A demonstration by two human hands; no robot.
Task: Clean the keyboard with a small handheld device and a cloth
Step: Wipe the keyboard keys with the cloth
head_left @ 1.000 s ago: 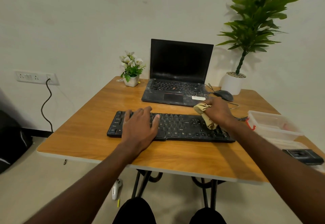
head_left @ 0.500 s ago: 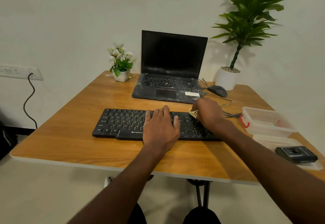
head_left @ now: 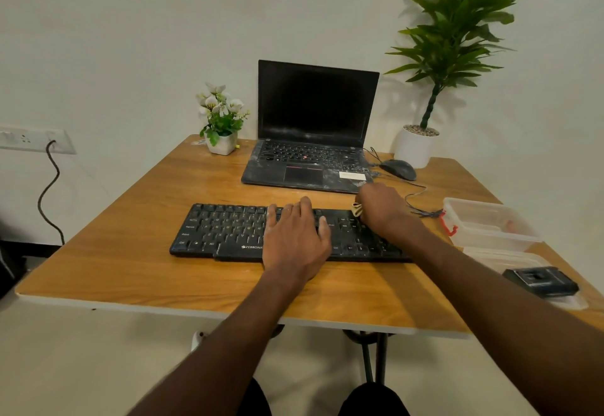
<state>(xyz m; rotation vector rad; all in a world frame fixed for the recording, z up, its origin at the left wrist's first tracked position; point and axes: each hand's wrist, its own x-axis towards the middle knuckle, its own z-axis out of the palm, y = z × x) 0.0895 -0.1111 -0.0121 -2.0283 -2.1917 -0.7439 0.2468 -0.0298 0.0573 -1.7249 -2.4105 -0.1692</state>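
Note:
A black keyboard [head_left: 225, 232] lies across the middle of the wooden table [head_left: 130, 258]. My left hand [head_left: 295, 239] rests flat on the keyboard's middle, fingers spread, holding nothing. My right hand [head_left: 382, 206] is closed on a yellowish cloth [head_left: 357, 209] and presses it on the keyboard's far right part; only a small corner of the cloth shows by the thumb. A small black handheld device [head_left: 541, 281] lies on a clear lid at the table's right edge, away from both hands.
An open dusty laptop [head_left: 313, 141] stands behind the keyboard, with a black mouse [head_left: 398, 169] and its cable to its right. A clear plastic box [head_left: 487, 223] sits at the right. A small flower pot [head_left: 222, 121] and a tall potted plant [head_left: 415, 146] stand at the back.
My left hand has slid from the keyboard's left part to its middle. My right hand with the cloth moved leftward along the right keys, and less cloth shows.

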